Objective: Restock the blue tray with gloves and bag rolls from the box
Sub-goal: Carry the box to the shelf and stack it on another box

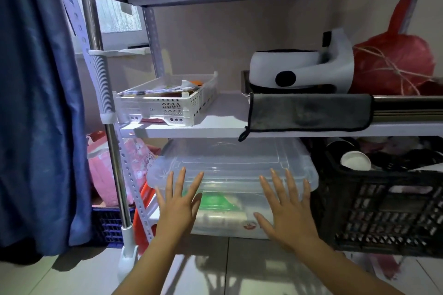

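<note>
We hold both hands out in front of us, palms forward and fingers spread straight. Our left hand (178, 201) and our right hand (286, 208) sit side by side, well apart, in front of the clear plastic box (230, 175), gripping nothing; whether the fingertips touch its front wall, we cannot tell. The box, lid on, sits on the lowest level of a shelf rack (191, 127), with a green packet (215, 202) and pale items showing dimly through its wall.

Just right of the box stands a black crate (388, 213) holding a paper cup (356, 160). On the shelf above lie a white basket (172, 103) of papers, a grey cloth (309, 112) draped over the edge, a white appliance (304, 69) and a red bag (395, 60). A blue curtain (38, 103) hangs at left, with a blue crate (110, 225) low beside it. The floor (72, 278) is pale glossy tile.
</note>
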`<action>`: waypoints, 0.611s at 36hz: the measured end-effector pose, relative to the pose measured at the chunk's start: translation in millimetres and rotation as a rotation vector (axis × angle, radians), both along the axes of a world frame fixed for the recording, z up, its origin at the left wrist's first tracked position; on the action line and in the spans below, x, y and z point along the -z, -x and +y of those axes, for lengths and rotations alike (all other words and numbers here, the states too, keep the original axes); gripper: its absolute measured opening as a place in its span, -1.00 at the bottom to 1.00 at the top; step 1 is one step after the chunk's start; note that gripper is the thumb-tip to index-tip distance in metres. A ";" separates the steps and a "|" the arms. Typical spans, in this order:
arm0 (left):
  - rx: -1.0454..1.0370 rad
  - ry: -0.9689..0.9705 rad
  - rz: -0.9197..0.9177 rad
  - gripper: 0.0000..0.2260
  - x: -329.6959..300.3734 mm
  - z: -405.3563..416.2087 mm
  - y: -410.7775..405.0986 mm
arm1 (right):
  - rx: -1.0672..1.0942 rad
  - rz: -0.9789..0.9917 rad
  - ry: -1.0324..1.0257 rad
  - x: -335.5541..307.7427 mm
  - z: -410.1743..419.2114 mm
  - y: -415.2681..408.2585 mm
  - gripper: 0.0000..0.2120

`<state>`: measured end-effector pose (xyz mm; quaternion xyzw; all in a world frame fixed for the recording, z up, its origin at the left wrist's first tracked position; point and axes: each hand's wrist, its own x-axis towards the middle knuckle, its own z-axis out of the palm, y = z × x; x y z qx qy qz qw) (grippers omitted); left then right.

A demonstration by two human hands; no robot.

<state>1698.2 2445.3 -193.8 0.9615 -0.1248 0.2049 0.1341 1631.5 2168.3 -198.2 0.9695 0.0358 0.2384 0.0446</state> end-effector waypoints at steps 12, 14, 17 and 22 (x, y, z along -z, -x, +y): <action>0.013 0.023 -0.092 -0.51 3.6 -24.2 -45.2 | -0.003 -0.012 -0.056 2.7 -19.6 -45.7 -0.19; -0.001 -0.007 -0.054 -0.53 -2.3 -27.7 -53.4 | 0.017 0.031 -0.074 -1.1 -22.8 -51.4 -0.18; -0.005 -0.084 -0.026 -0.47 -1.9 -27.8 -66.3 | 0.035 0.065 -0.088 -2.6 -24.5 -57.4 -0.12; -0.019 -0.213 0.010 -0.14 -2.5 -27.1 -69.3 | 0.010 0.064 -0.065 0.2 -31.4 -65.3 -0.04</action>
